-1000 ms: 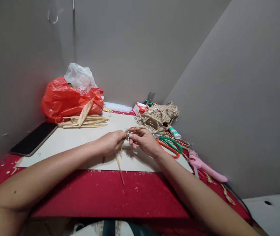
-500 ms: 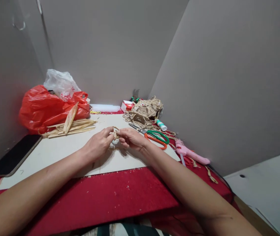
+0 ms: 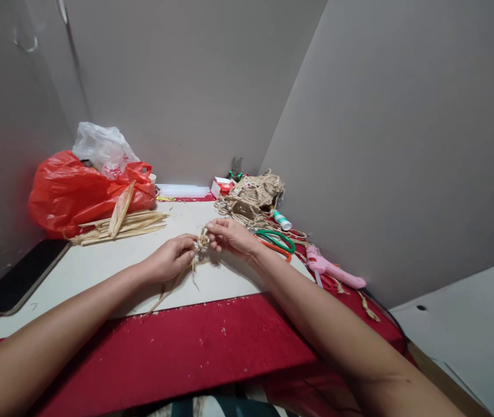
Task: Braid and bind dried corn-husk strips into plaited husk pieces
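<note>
Between my hands is a small knotted piece of tan straw cord, with loose thin strands hanging below it. My left hand pinches its left side, fingers closed. From the right, my right hand grips the upper edge between thumb and fingertips. The piece is held just over a white board. Right behind my right hand lie scissors with one green and one orange handle loop, their blades hidden by the hand. Part of the knot is covered by my fingers.
A bundle of dried husk strips lies left, before a red plastic bag. A phone rests at the left edge. Coiled twine, a glue stick and a pink glue gun are on the right. Grey walls enclose the table.
My left hand has shifted slightly left and down, and my right hand has risen a little. The knotted piece has turned, so its knot and hanging strands now show. The scissors' blades became covered.
</note>
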Tool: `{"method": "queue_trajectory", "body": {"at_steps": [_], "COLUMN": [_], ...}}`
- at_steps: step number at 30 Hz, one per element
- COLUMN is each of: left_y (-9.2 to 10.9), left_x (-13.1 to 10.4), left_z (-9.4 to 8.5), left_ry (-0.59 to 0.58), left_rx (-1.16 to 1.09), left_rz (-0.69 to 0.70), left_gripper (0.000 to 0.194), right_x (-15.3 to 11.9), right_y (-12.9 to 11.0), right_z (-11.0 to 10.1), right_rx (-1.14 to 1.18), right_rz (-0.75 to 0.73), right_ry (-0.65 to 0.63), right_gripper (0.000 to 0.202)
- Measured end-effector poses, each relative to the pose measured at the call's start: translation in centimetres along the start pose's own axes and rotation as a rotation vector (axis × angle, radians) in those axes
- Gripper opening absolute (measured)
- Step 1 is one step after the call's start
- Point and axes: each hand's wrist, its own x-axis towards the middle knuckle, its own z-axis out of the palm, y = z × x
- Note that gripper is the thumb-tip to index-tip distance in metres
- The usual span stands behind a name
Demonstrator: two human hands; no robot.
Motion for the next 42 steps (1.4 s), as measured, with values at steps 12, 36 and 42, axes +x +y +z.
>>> {"method": "queue_trajectory", "body": {"at_steps": [12, 36, 42], "left_y": [-0.6, -11.2, -10.9], "left_x": [1.6, 13.3, 12.7], "left_z": [0.4, -1.3, -2.3], "left_ry": [0.194, 0.423, 0.380], "left_rx": [-0.030, -1.111, -1.074], "left_rz": [-0.081, -1.005, -1.037], "left_gripper": [0.015, 0.018, 0.017], "right_x": [3.7, 24.2, 22.6], "right_y": [-1.6, 1.6, 0.5], "right_z": [-0.4, -3.9, -3.4], "right_rx": [-0.241, -0.814, -0.791], "right_rz": [-0.187, 0.006, 0.052], "right_ry": [0.223, 0.465, 0.367], "right_gripper": [0.029, 0.012, 0.018]}}
